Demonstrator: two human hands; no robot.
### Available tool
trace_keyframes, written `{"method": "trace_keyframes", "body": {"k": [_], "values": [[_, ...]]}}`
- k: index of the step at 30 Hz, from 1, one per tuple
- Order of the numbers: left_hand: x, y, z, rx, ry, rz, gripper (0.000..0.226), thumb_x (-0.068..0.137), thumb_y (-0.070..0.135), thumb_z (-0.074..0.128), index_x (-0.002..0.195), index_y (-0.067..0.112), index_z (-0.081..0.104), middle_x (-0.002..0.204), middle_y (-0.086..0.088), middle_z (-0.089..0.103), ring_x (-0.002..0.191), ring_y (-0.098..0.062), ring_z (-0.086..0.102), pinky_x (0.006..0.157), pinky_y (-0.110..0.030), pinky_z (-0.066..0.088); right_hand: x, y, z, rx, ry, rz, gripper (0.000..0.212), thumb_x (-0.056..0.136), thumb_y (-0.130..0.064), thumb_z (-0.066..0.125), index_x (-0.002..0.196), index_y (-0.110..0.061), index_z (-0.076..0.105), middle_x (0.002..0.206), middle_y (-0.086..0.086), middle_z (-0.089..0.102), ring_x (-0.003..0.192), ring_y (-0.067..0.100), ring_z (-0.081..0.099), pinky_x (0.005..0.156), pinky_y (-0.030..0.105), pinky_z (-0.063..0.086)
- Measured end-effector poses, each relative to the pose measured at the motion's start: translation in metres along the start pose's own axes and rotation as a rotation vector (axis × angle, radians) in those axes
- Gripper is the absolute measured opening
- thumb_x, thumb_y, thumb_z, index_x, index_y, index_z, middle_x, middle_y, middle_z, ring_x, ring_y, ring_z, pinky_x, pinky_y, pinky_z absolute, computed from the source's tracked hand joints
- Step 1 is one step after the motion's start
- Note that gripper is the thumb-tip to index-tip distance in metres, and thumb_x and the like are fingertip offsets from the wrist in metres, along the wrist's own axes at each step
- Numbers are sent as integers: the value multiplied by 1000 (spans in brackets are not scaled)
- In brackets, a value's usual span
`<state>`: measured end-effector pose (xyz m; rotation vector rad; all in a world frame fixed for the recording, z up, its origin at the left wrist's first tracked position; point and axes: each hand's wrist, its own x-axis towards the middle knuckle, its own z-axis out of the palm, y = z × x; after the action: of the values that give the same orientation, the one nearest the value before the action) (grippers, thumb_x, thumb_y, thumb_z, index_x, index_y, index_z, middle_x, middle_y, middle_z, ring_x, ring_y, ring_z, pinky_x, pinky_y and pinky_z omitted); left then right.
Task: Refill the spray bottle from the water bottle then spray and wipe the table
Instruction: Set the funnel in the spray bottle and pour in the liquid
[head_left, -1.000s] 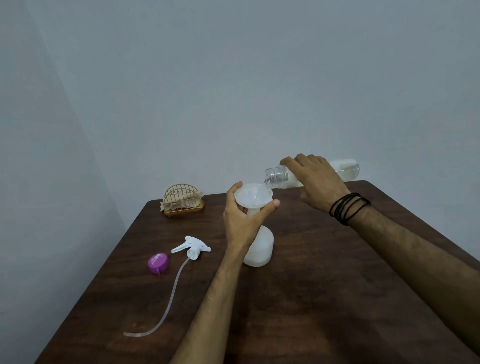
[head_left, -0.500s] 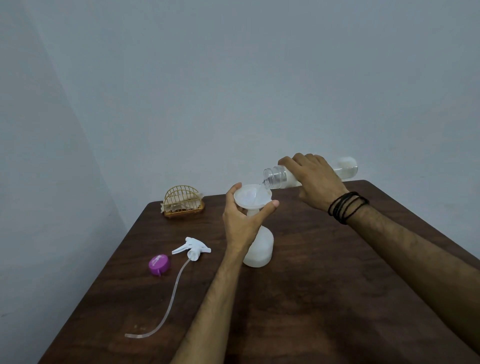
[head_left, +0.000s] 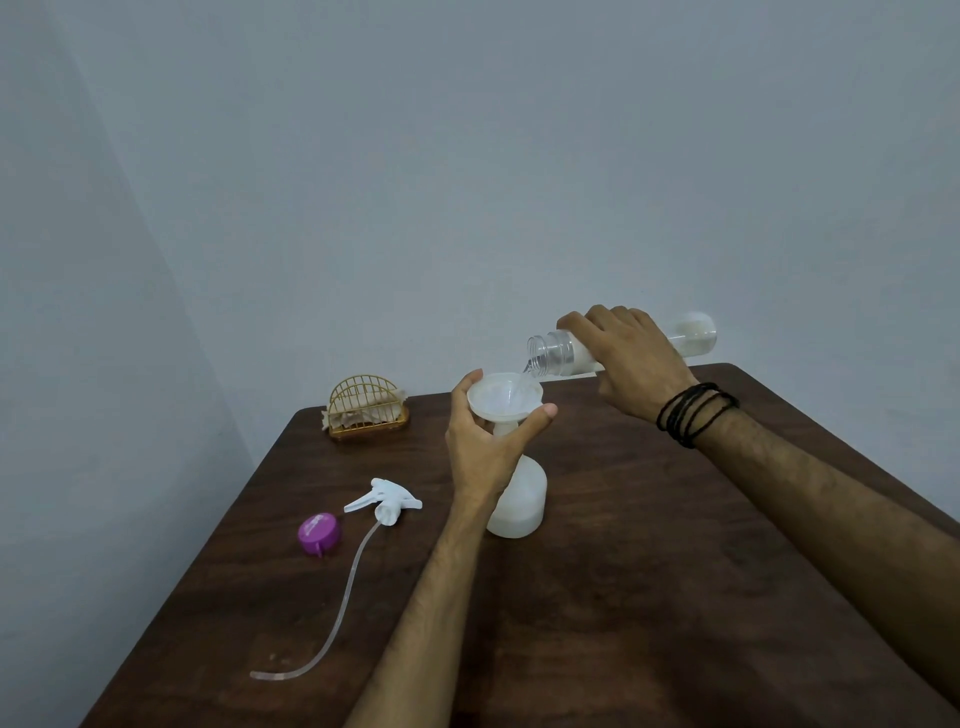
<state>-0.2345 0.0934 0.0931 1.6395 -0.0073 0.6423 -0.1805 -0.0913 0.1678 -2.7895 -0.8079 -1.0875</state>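
A: Refill under way?
B: Yes. Right hand (head_left: 628, 364) grips the tilted water bottle (head_left: 553, 354), pouring into the funnel (head_left: 501, 401) that the left hand (head_left: 485, 447) holds atop the spray bottle (head_left: 522, 501).
A: Left?
B: Refit the trigger head (head_left: 387, 503), spray, wipe the table (head_left: 649, 597).

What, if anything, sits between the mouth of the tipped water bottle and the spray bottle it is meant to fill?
Only the white funnel, seated in the neck of the spray bottle and steadied by the left hand. The right hand tips the water bottle over it. Nothing visible blocks the stream.
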Motion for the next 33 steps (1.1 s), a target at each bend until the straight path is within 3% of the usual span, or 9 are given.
{"method": "trace_keyframes", "body": {"k": [6,11,27,33], "values": [[0,-1,1,-5,-2,-3,97,59,43,94,142,24,47,125,16,52,111,6,52,98,-24,50,0,1,-1,-2,5,0,64,66,7,61,124,-20,52,100,3,58,87,27,54,89,40,44],[1,-1,1,3,1,2,101,55,51,93,141,26,46,129,12,52,119,-8,52,101,-30,52,1,1,-1,-3,1,0,62,67,6,61,123,-20,52,99,3,58,86,28,55,88,41,45],[2,-3,1,39,6,10,96,62,44,93,143,25,45,131,13,49,121,-9,48,102,-32,52,3,1,0,-8,13,-10,61,67,5,62,122,-20,53,98,3,57,85,27,53,87,41,44],[0,-2,1,20,-1,8,106,51,61,87,142,27,45,138,8,51,126,-13,50,102,-32,52,3,0,-1,2,14,-13,60,66,5,61,120,-20,53,97,3,57,84,27,53,87,42,44]]}}
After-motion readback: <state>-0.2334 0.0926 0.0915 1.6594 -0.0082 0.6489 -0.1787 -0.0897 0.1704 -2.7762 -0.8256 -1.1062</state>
